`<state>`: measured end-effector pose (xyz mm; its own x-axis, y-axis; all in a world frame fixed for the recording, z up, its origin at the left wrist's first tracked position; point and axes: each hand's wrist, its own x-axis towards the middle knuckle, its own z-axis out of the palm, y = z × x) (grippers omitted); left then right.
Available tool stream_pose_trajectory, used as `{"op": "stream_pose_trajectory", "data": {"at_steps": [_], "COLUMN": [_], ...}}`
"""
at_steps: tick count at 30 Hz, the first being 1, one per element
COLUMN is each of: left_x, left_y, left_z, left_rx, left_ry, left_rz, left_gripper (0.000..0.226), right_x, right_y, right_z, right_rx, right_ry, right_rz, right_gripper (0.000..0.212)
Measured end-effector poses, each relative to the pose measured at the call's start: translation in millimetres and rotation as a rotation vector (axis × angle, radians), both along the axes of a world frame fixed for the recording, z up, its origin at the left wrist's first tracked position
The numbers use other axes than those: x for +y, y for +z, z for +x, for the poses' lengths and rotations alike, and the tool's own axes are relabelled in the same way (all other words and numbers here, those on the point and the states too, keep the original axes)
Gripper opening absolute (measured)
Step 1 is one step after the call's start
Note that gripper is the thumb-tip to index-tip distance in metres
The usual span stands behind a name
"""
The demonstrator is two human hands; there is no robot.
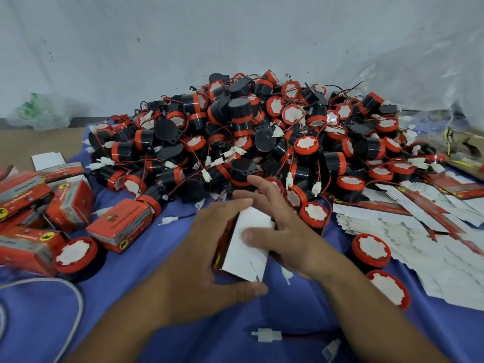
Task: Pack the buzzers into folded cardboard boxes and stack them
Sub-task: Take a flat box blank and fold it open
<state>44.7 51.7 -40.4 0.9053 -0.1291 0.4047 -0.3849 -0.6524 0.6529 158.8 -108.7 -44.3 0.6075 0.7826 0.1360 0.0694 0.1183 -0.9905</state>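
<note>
While left hand (199,258) and right hand (288,231) grip the box (250,248), buzzers (235,132) crowd its far edge.

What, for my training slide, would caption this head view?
The left hand and right hand hold a cardboard box over blue cloth, buzzer heap behind, packed boxes left, flat blanks right.
</note>
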Motion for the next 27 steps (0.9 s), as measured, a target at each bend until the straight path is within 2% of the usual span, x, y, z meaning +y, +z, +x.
{"op": "stream_pose_trajectory", "data": {"at_steps": [2,4,7,8,12,16,22,27], "left_x": [1,1,4,4,8,11,7,7], "left_y": [0,-1,-4,-5,-4,0,1,-1], "left_z": [2,5,12,14,12,10,13,15], "left_rx": [-0.081,-0.205,-0.383,-0.412,-0.370,-0.397,-0.477,-0.530], "left_ry": [0.139,0.274,0.420,0.428,0.380,0.337,0.365,0.357], "left_rz": [-0.031,-0.007,0.171,0.204,0.259,0.268,0.304,0.373], "left_gripper": [0.088,0.088,0.090,0.088,0.090,0.078,0.070,0.068], "right_x": [7,10,13,14,14,13,18,20], "right_y": [2,5,9,10,11,8,8,7], "right_z": [-4,-8,-17,-20,-22,-22,-25,-25], "right_rx": [0.048,0.086,0.057,0.034,0.004,-0.035,-0.012,-0.048], "right_ry": [-0.079,-0.077,0.004,-0.003,0.010,0.019,0.000,-0.068], "right_rz": [0.005,0.001,0.024,0.038,0.046,0.051,0.124,0.122], "right_gripper": [0.092,0.084,0.046,0.040,0.051,0.071,0.059,0.059]}}
